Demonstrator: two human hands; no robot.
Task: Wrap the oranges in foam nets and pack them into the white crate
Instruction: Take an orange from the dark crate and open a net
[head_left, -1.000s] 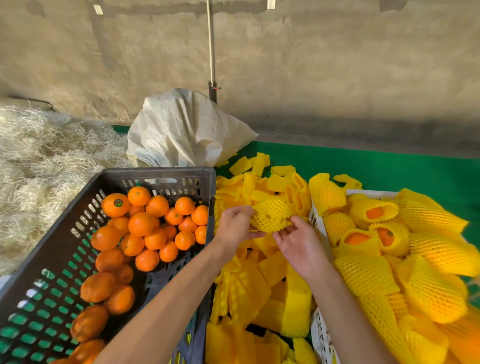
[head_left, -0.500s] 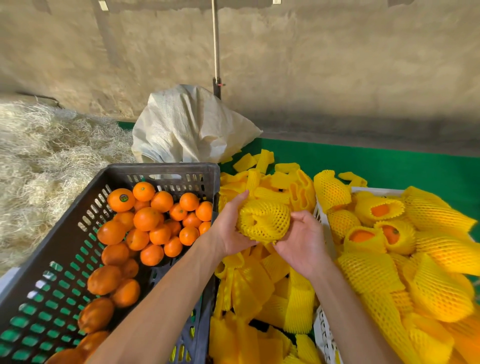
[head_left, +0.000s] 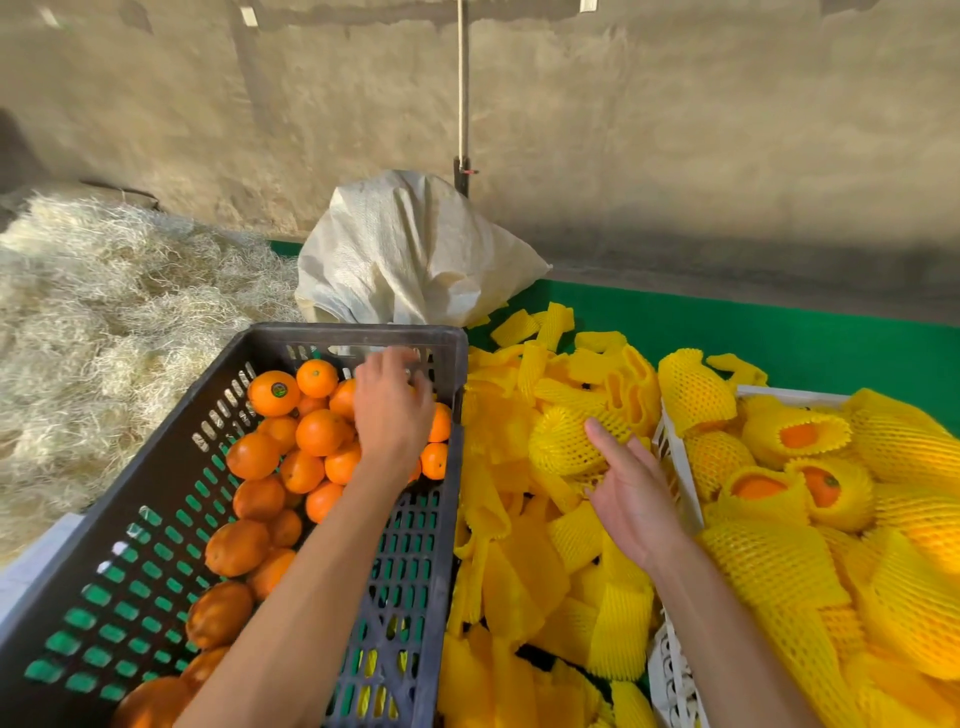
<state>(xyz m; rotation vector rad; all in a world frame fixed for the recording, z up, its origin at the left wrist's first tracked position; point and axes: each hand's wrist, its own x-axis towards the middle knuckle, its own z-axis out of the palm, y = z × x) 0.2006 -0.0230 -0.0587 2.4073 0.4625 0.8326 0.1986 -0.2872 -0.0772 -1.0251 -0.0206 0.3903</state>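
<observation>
The dark crate (head_left: 156, 488) holds bare oranges (head_left: 317, 431); the white crate (head_left: 675, 457) holds netted ones. The left hand (head_left: 392, 410) has left the net (head_left: 571, 441) and reaches, fingers spread, over the oranges. The right hand (head_left: 631, 493) now cradles the net alone, ready for fruit.

Slatted crate (head_left: 156, 467) at left, loose oranges (head_left: 317, 431) piled in its far half. Left hand (head_left: 392, 410) over that pile, near the far wall. Straw heap (head_left: 104, 312) lies left of the crate and beyond it. Woven sack (head_left: 410, 254) just behind the crate's far rim, a pole (head_left: 462, 93) upright behind the sack. Foam nets (head_left: 519, 545) heaped between the two crates. Right hand (head_left: 631, 499) on that heap, touching a rounded net (head_left: 566, 441). White crate (head_left: 675, 457) at right, netted oranges (head_left: 795, 431) inside.
</observation>
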